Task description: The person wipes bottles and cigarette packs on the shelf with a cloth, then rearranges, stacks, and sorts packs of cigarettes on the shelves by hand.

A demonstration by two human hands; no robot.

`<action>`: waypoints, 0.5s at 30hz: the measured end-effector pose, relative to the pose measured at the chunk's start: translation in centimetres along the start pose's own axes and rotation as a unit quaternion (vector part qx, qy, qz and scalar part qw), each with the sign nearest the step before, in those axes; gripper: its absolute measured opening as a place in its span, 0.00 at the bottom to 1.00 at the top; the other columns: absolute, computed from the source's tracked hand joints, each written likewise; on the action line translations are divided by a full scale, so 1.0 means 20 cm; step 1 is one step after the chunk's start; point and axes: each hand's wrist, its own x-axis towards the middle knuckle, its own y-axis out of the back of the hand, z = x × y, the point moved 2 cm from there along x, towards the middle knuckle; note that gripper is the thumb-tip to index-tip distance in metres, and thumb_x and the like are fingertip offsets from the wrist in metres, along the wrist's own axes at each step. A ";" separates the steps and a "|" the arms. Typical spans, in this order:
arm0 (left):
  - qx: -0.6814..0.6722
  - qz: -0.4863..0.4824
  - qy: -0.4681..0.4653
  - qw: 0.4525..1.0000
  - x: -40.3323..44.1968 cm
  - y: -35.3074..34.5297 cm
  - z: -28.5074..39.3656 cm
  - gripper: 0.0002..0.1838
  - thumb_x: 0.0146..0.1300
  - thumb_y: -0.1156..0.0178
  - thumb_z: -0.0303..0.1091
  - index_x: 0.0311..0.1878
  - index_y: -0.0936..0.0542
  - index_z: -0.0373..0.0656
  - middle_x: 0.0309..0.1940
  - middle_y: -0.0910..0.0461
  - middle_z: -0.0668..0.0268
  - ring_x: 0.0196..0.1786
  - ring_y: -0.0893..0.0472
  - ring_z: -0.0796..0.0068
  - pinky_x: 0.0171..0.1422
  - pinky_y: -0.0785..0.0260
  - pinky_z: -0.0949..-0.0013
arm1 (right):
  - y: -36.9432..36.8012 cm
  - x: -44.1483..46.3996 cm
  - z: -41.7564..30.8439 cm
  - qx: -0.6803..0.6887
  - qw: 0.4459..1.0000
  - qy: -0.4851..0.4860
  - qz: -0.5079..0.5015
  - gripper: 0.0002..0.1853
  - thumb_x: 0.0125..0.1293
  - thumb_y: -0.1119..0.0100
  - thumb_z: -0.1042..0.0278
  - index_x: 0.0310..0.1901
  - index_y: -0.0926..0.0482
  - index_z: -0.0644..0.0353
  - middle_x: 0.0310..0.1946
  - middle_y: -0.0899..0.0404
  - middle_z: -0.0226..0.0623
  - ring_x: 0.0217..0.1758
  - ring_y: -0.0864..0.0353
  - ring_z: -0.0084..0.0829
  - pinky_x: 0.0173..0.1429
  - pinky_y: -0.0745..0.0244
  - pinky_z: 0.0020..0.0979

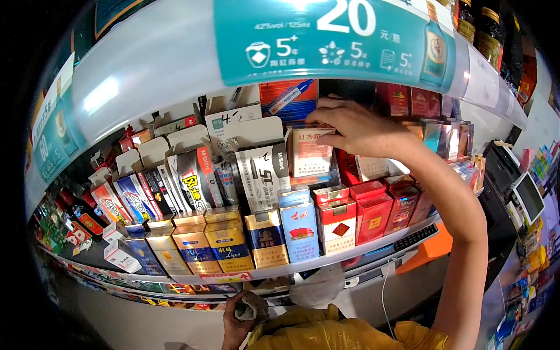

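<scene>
White pack (310, 161) in grip of right hand (354, 129) below shelf edge (280, 61), left hand (234, 322) round cloth (251, 305)

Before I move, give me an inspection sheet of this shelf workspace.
Surface: curved white shelf edge, lined with upright cardboard cigarette packs.
Job's things: small white cardboard box with red lettering, upright behind the packs.
Clutter: open black and white cardboard box, left of it in view.
Right hand: fingers at the red-lettered box's top; grip unclear.
Left hand: holds a grey bundle, perhaps cloth.
Cables: thin white cable hanging below the shelf.
Surroundings: teal and white printed banner above.
</scene>
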 end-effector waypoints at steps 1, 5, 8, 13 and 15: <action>0.019 0.001 -0.002 1.000 -0.01 0.00 0.03 0.33 0.45 0.33 0.23 0.58 0.30 0.40 0.49 0.28 0.58 0.55 0.27 0.62 0.59 0.33 0.60 | 0.00 0.00 0.00 -0.003 1.000 0.004 -0.003 0.16 0.62 0.45 0.66 0.49 0.28 0.66 0.44 0.29 0.45 0.51 0.28 0.45 0.56 0.33 0.38; 0.055 0.007 -0.011 0.998 -0.04 0.00 0.11 0.32 0.45 0.34 0.22 0.58 0.29 0.39 0.49 0.28 0.58 0.54 0.26 0.63 0.59 0.34 0.62 | 0.00 0.01 -0.02 0.069 0.996 -0.042 -0.033 0.17 0.62 0.44 0.66 0.51 0.30 0.64 0.45 0.28 0.45 0.52 0.27 0.41 0.56 0.33 0.36; 0.025 0.014 -0.008 1.000 -0.05 0.00 0.06 0.32 0.45 0.34 0.22 0.58 0.29 0.40 0.49 0.27 0.58 0.54 0.26 0.63 0.59 0.34 0.63 | -0.02 0.02 0.00 0.124 0.991 -0.034 -0.022 0.17 0.62 0.43 0.68 0.51 0.29 0.64 0.45 0.27 0.42 0.51 0.26 0.37 0.55 0.32 0.34; 0.011 0.015 -0.014 1.000 -0.06 0.00 0.04 0.32 0.44 0.33 0.22 0.58 0.29 0.40 0.49 0.27 0.59 0.54 0.26 0.63 0.60 0.35 0.63 | 0.16 -0.03 -0.01 0.086 0.996 -0.001 0.024 0.17 0.63 0.43 0.66 0.52 0.26 0.63 0.45 0.25 0.37 0.49 0.24 0.32 0.57 0.30 0.30; 0.044 0.011 -0.022 0.999 -0.07 0.00 0.09 0.33 0.44 0.32 0.22 0.58 0.29 0.40 0.50 0.27 0.59 0.54 0.26 0.63 0.60 0.35 0.63 | 0.27 -0.09 0.03 0.162 0.982 -0.060 0.079 0.19 0.63 0.42 0.62 0.54 0.26 0.59 0.50 0.24 0.38 0.53 0.25 0.31 0.58 0.30 0.29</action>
